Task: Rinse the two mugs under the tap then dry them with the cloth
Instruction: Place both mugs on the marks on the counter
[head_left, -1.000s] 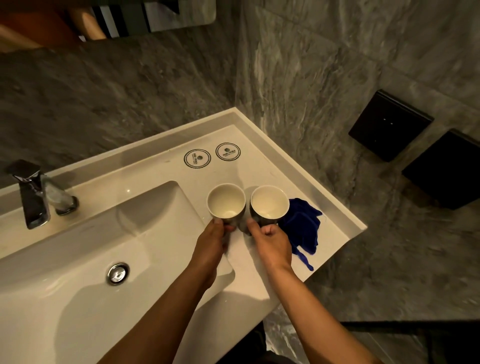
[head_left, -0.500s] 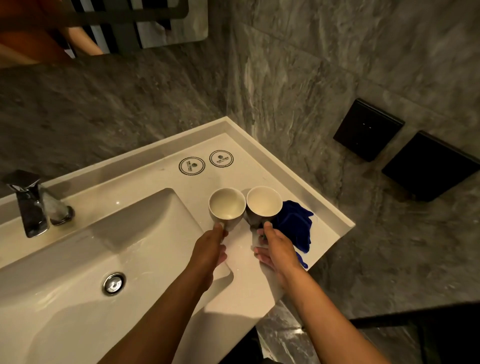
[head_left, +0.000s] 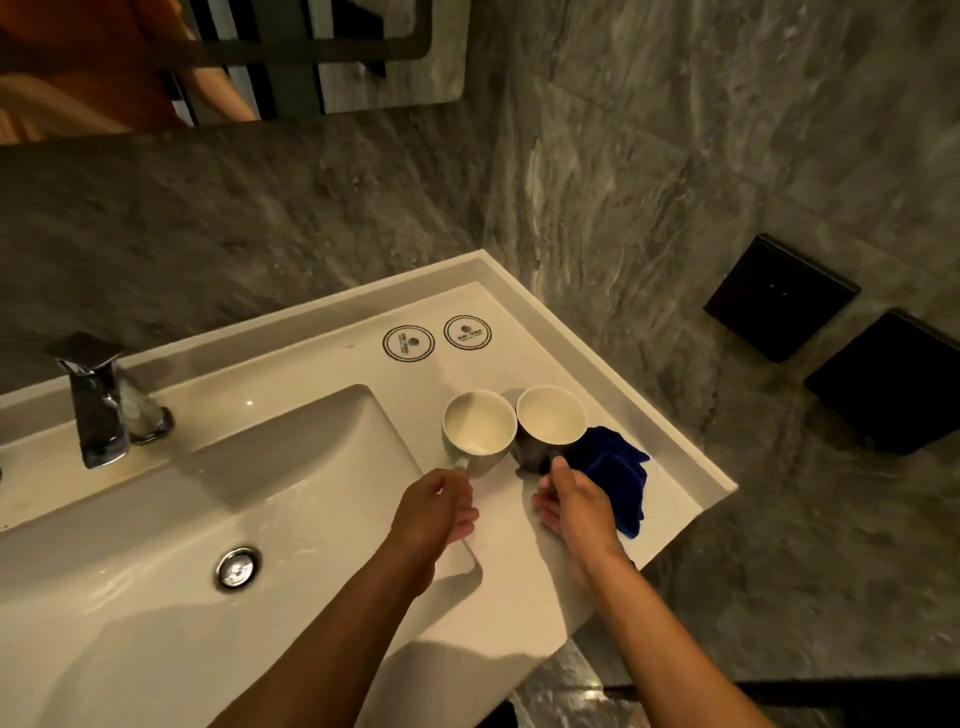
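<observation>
Two round ceramic mugs stand upright and touching on the white bench (head_left: 519, 551), right of the basin — pale mug (head_left: 479, 431) on the left, dark-sided mug (head_left: 550, 427) on the right. Left hand (head_left: 434, 512) pinches the pale mug's handle. Right hand (head_left: 576, 506) has fingers curled on the dark mug's handle. Crumpled blue cloth (head_left: 618, 467) lies just beside the dark mug. Chrome tap (head_left: 98, 405) stands well apart, left.

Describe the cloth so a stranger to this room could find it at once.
Start at the white sink counter and follow it away from the tap to its right corner by the grey wall. There, just right of the two mugs, lies the blue cloth, crumpled. It is the only soft, dark blue thing on the white top.
</observation>
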